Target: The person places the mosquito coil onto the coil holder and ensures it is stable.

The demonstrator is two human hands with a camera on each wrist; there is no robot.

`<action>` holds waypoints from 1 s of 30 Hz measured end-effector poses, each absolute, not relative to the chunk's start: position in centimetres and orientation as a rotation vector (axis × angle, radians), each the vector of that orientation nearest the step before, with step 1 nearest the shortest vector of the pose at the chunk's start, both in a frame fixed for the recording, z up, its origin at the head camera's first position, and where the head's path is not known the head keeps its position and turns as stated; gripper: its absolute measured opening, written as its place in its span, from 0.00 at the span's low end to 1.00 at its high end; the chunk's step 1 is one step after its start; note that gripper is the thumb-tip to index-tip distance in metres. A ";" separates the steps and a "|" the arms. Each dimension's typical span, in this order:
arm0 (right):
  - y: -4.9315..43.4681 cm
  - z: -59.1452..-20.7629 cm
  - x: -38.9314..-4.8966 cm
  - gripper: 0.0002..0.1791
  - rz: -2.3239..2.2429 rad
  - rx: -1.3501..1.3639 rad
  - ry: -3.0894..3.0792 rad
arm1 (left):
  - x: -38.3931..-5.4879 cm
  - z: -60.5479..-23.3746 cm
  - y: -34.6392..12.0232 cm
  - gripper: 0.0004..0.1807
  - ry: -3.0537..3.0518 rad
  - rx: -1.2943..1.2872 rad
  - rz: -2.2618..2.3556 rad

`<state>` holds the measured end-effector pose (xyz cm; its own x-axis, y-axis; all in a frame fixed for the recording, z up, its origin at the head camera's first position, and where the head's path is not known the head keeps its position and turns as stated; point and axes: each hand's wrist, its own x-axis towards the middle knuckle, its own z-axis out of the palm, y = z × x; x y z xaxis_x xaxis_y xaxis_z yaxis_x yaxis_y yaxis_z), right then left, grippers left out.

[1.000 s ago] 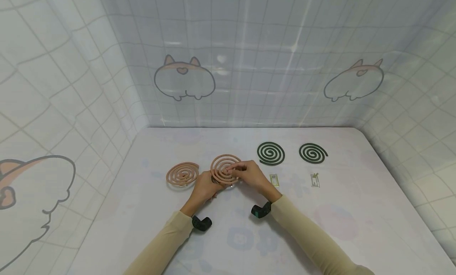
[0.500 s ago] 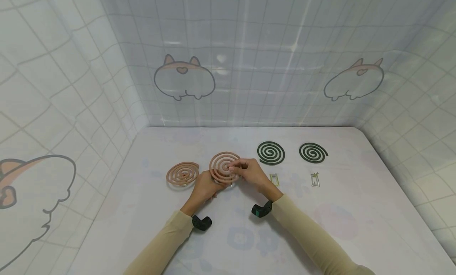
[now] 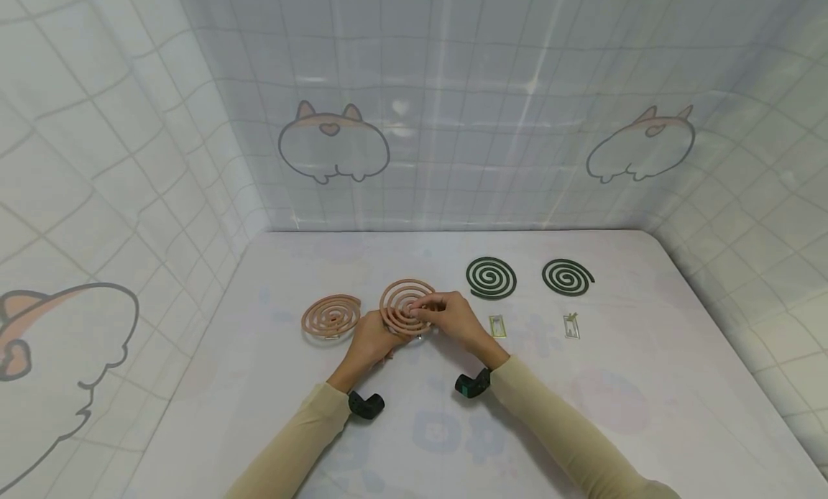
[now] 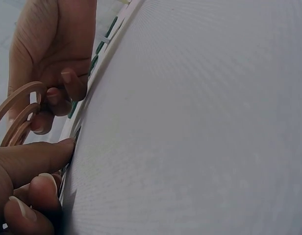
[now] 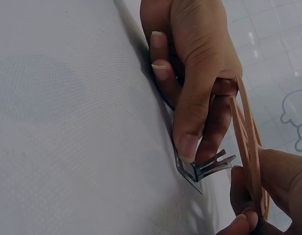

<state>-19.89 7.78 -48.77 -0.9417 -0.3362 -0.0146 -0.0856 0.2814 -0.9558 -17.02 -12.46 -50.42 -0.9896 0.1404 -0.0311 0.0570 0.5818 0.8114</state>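
A brown mosquito coil (image 3: 402, 308) stands tilted between the two hands in the head view. My right hand (image 3: 456, 318) pinches it near its centre; the right wrist view shows this coil (image 5: 252, 156) nearly edge-on. Low at the table, the left hand (image 3: 374, 337) grips a small metal coil stand (image 5: 212, 169) by its base, thumb on top. The stand's raised prong points toward the coil, apparently with a gap between them. In the head view, the coil and left hand mostly hide this stand.
Left of the hands, another brown coil (image 3: 331, 316) sits raised over a stand (image 3: 333, 337). To the right lie two green coils, one nearer (image 3: 491, 277) and one farther (image 3: 567, 277). Below them are a yellowish stand (image 3: 497, 326) and a silvery stand (image 3: 572, 326).
The right hand lifts the brown coil slightly, then lowers it again, ending a little left of where it was. The left hand stays in place.
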 end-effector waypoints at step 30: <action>7.6 -49.0 -19.7 0.05 -1.660 -0.354 2.388 | -17.0 -50.3 -12.4 0.20 2.728 0.148 1.391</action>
<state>-19.73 7.57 -49.02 -0.9488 -0.3138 -0.0355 -0.0760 0.3362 -0.9387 -17.01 -12.37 -50.31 -0.9925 0.1202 -0.0234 0.0516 0.5842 0.8100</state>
